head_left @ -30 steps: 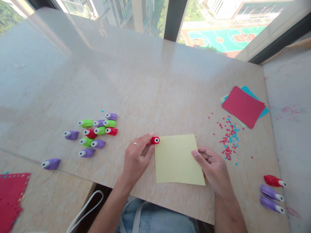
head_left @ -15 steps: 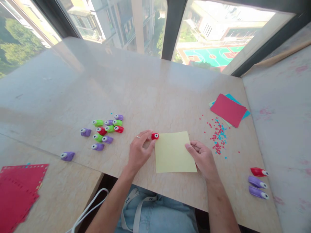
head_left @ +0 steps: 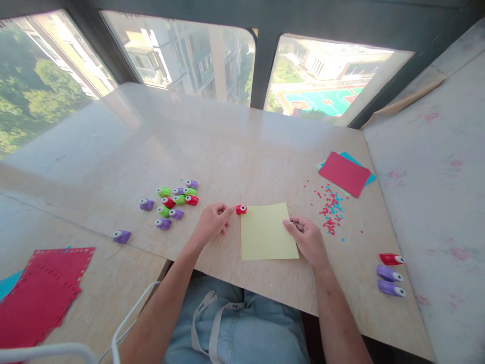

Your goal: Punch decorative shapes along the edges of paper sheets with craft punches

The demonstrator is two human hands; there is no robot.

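Observation:
A pale yellow square sheet of paper (head_left: 268, 235) lies on the table in front of me. At its top left corner sits a small red craft punch (head_left: 241, 209) with a white round top. The bent fingers and thumb of my left hand (head_left: 212, 222) come together at the punch's left end; the fingertips partly hide one another. My right hand (head_left: 307, 240) pinches the sheet's right edge, thumb on top and fingers curled beneath.
Several purple, green and red punches (head_left: 179, 200) cluster at left; three more (head_left: 390, 273) lie at right. Red and blue confetti (head_left: 331, 212) is scattered below a stack of coloured cards (head_left: 344, 174). Red sheets with punched edges (head_left: 49, 288) and a white cable (head_left: 129, 316) are at lower left.
My left thumb and fingers have drawn closer together at the red punch's left end. My right hand still holds the sheet's edge. The camera view has tilted and shifted.

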